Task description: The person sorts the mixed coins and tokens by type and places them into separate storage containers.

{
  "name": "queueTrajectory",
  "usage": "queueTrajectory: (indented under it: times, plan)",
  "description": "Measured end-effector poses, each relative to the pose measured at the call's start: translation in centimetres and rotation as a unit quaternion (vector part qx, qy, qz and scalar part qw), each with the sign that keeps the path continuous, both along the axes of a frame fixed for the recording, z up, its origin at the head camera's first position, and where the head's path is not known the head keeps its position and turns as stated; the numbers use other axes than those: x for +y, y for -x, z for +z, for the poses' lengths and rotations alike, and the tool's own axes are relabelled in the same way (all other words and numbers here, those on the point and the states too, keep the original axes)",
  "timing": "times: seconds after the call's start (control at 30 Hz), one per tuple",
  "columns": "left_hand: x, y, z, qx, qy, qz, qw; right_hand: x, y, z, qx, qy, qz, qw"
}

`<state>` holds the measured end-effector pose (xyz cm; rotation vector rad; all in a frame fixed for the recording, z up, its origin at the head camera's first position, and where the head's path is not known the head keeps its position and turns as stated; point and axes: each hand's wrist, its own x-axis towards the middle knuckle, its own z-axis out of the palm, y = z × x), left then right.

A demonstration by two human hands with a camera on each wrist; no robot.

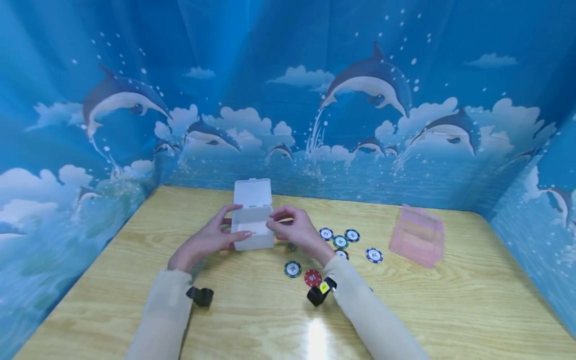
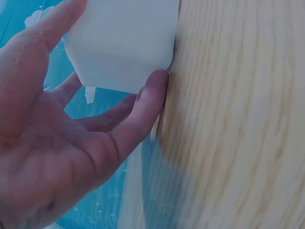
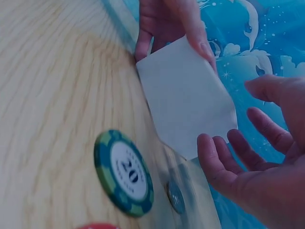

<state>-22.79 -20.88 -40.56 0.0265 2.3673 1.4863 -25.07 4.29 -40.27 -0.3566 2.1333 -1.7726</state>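
Note:
A white plastic box (image 1: 253, 241) stands on the table with its lid (image 1: 253, 193) swung open toward the back. My left hand (image 1: 216, 234) grips its left side, thumb over the near rim and fingers round the wall; the left wrist view shows a fingertip (image 2: 155, 83) against the box's lower edge. At the right side is my right hand (image 1: 294, 227), its fingers loosely bent. In the right wrist view its fingertips (image 3: 206, 143) lie at the box's edge, the thumb (image 3: 262, 89) stands apart, and nothing is seen held. A green poker chip (image 3: 125, 172) marked 20 lies nearby.
A red chip (image 1: 313, 278) lies beside the right wrist. Several more chips, among them a blue one (image 1: 374, 255), are spread right of the right hand. A pink translucent case (image 1: 418, 237) lies farther right. A dolphin-print curtain (image 1: 288, 100) encloses the table's back and sides.

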Motion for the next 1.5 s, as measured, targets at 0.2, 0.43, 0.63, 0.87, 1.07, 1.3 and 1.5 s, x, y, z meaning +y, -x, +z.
queueTrajectory:
  times: [0.2, 0.43, 0.63, 0.87, 1.07, 1.3, 1.5]
  plan:
    - [-0.1, 0.0, 0.0, -0.003, -0.002, -0.001, 1.0, 0.5, -0.1, 0.0, 0.061, -0.048, 0.011, 0.9969]
    - [0.0, 0.0, 0.1, -0.002, -0.012, -0.007, 0.9999, 1.0, -0.3, 0.1, 0.098, -0.083, 0.008, 0.9917]
    - [0.1, -0.1, 0.2, -0.006, -0.016, -0.004, 0.9999, 1.9, -0.5, 0.5, 0.135, -0.113, 0.014, 0.9843]
    - [0.1, 0.0, 0.2, -0.008, -0.018, -0.004, 0.9998, 3.0, -0.6, 0.3, 0.149, -0.145, 0.006, 0.9781]
    - [0.0, 0.2, 0.1, -0.006, -0.002, 0.0, 1.0, 4.1, -0.5, 0.0, 0.166, -0.175, 0.007, 0.9705]
    - [0.2, 0.0, 0.3, 0.003, 0.002, -0.007, 1.0, 5.3, -0.6, -0.5, 0.166, -0.199, 0.015, 0.9657]
    - [0.3, -0.1, 0.4, -0.003, 0.002, -0.004, 1.0, 5.7, -0.7, -0.8, 0.157, -0.221, 0.018, 0.9623]
